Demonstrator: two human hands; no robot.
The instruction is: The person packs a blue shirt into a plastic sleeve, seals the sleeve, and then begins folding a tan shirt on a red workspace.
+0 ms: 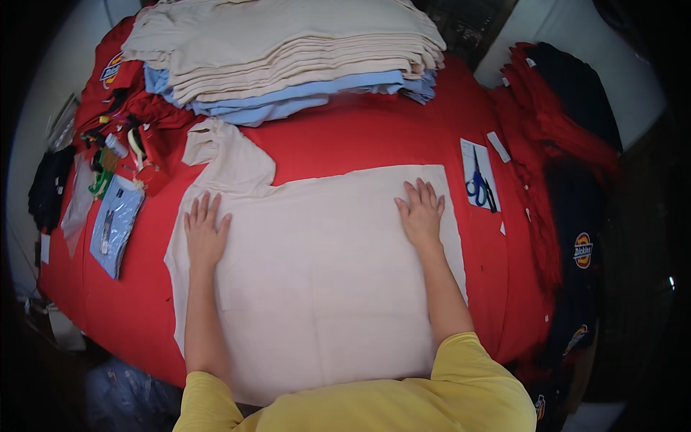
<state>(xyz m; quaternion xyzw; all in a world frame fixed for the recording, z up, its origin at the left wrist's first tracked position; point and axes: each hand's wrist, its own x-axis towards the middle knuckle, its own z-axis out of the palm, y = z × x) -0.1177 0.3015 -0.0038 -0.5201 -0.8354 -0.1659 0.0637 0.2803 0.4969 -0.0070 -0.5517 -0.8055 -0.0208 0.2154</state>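
A cream shirt (317,288) lies spread over the red cloth-covered table in front of me, its body toward me and one sleeve at the far left bunched in folds. My left hand (207,234) rests flat on the shirt near its left edge, below the bunched sleeve, fingers stretched out. Close to the far right corner, my right hand (422,212) presses flat on the fabric with its fingers apart. Neither hand holds anything.
At the back stands a tall stack of folded cream shirts (288,43) over light blue ones (302,104). Scissors (476,183) lie on white paper at right, beside piled red and dark garments (576,187). A bagged blue garment (115,223) and a red box of tools (150,169) occupy the left.
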